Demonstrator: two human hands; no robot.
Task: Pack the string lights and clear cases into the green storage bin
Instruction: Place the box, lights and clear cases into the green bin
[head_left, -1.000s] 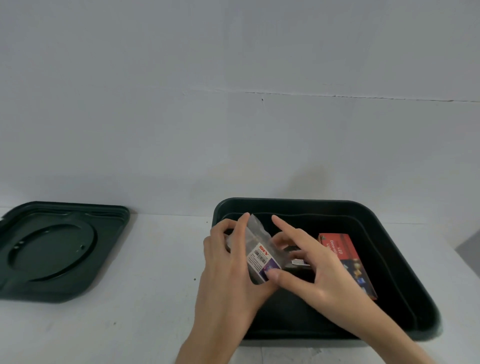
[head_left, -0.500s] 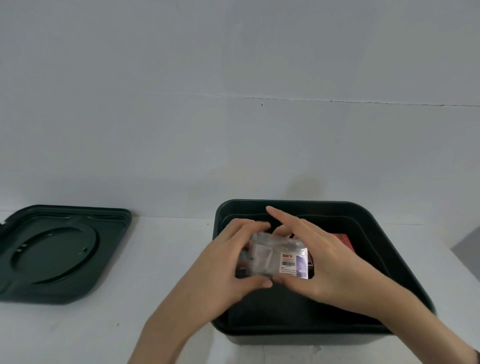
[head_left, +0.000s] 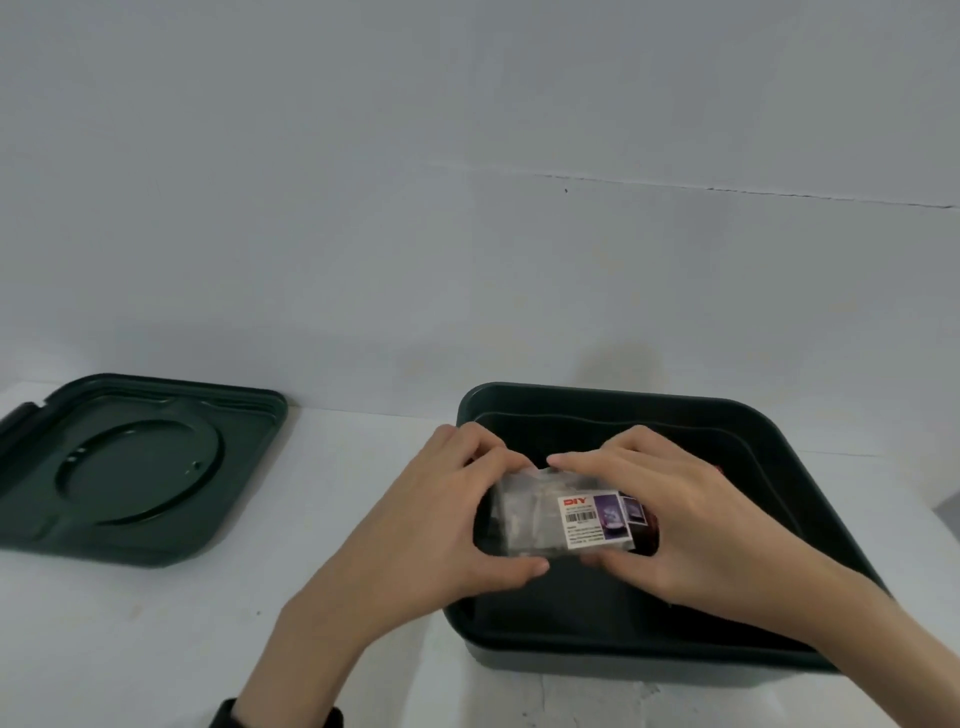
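Both hands hold a clear case (head_left: 563, 522) over the green bin (head_left: 810, 499): left hand (head_left: 441, 525) pinching its nine o'clock end, right hand (head_left: 691, 519) its three o'clock end. Lid (head_left: 124, 467) lies at nine o'clock on the table (head_left: 156, 649).

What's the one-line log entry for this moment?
step: packing | left hand + right hand: both gripping clear case | case: above green bin | lid: off, on table left

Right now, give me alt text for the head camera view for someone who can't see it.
Two bare hands, left hand and right hand, hold a clear case with a DIY label over the open green storage bin. The bin's lid lies flat on the white table to the left.
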